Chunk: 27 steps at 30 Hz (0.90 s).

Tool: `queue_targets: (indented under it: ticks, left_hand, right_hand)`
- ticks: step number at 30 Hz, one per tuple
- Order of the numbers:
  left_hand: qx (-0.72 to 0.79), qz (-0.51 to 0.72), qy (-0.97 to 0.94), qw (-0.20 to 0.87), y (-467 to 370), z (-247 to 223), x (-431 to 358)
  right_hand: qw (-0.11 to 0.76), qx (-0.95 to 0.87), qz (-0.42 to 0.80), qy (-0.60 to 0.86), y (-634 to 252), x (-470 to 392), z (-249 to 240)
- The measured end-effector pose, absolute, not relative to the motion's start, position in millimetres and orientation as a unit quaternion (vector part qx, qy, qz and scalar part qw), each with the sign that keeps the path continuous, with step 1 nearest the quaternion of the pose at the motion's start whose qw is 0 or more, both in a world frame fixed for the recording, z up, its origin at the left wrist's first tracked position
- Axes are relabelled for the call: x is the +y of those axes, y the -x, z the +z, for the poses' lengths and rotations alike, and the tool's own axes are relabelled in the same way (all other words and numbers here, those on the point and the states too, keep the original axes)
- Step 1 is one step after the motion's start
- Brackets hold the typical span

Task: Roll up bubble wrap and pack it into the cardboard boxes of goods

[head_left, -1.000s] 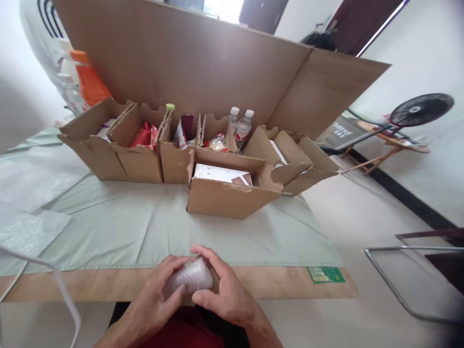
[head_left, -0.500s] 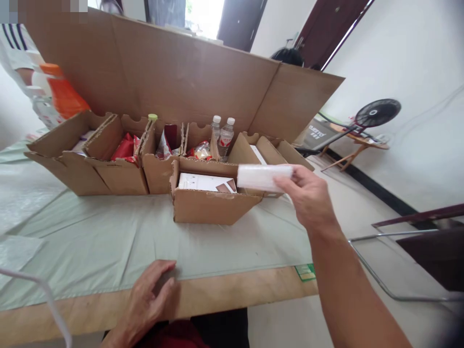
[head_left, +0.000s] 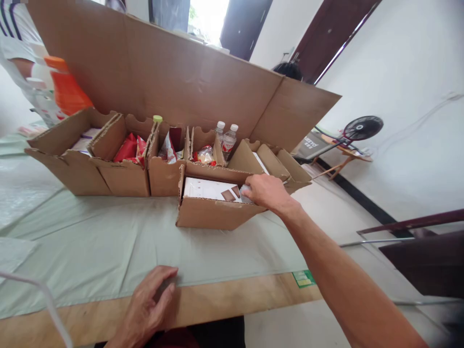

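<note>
Head: front box on green cloth; fan beyond

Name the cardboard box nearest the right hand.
The front box, holding the white carton: it stands forward of the others, the right hand at its right end.

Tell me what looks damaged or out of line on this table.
The cardboard box at the right hand stands forward of the row of boxes, and its top edges look roughly cut or torn. The pale green cloth is creased. No spill shows.
</note>
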<state>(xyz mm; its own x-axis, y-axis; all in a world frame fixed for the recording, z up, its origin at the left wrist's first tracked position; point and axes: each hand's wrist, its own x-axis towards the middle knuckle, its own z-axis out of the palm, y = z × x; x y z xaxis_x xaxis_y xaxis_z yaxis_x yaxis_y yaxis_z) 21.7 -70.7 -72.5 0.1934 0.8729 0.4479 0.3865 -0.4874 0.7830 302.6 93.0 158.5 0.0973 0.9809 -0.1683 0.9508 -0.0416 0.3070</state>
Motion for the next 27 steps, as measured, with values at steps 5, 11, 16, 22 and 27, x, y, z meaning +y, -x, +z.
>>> queue_targets:
  ticks: [5, 11, 16, 22, 27]
  left_hand:
    - [0.437, 0.460, -0.731, 0.250, -23, -76, -72]
    - [0.457, 0.469, -0.724, 0.217, -40, -66, -72]
    - [0.516, 0.482, -0.673, 0.220, -58, -41, -57]
    - [0.565, 0.524, -0.549, 0.323, -69, -23, -11]
    - [0.486, 0.548, -0.539, 0.416, -82, -10, 35]
  right_hand:
    - [0.172, 0.697, 0.013, -0.696, -308, 87, 156]
    - [0.135, 0.699, 0.012, -0.702, -310, 87, 154]
    - [-0.019, 0.679, 0.057, -0.732, -333, 52, 169]
    - [-0.378, 0.602, -0.062, -0.701, -386, -1, 114]
    - [-0.406, 0.609, -0.238, -0.639, -359, 10, 37]
